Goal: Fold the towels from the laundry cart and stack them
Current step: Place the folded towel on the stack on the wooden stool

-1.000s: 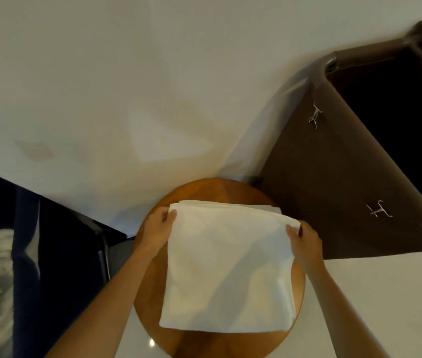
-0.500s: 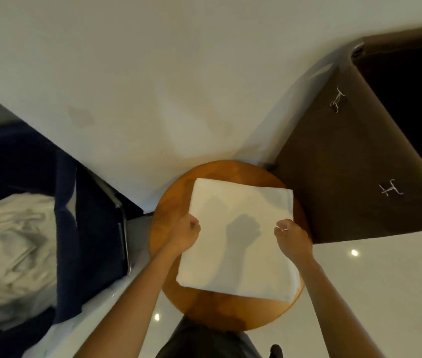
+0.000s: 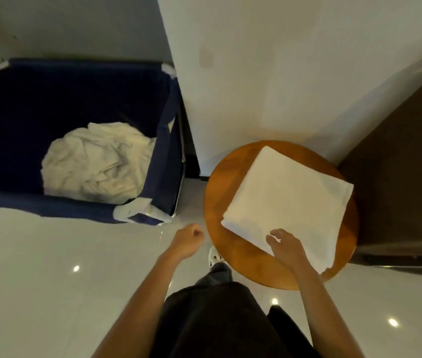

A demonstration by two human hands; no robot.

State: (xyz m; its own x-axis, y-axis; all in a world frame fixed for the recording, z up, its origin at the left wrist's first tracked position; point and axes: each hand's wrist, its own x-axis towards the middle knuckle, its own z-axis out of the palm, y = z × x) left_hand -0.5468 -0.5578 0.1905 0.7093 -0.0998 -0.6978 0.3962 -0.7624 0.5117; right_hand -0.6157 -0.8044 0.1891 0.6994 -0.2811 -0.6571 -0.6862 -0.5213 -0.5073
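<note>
A folded white towel (image 3: 290,200) lies flat on a round wooden table (image 3: 233,251). My right hand (image 3: 286,248) hovers over the towel's near edge with loosely curled fingers, holding nothing. My left hand (image 3: 188,241) hangs over the floor left of the table, fingers loosely curled and empty. To the left stands the dark blue laundry cart (image 3: 164,151), with a crumpled heap of white towels (image 3: 96,164) at its bottom.
A white wall corner (image 3: 256,73) rises behind the table. A dark brown cabinet (image 3: 398,189) stands close on the table's right. Glossy white floor (image 3: 49,280) spreads in front of the cart. My dark trousers (image 3: 217,319) and a shoe show below.
Both hands have let go of the folded towel, which now lies on the table. My left hand moved left off the table. The view swung left, bringing the cart fully into sight.
</note>
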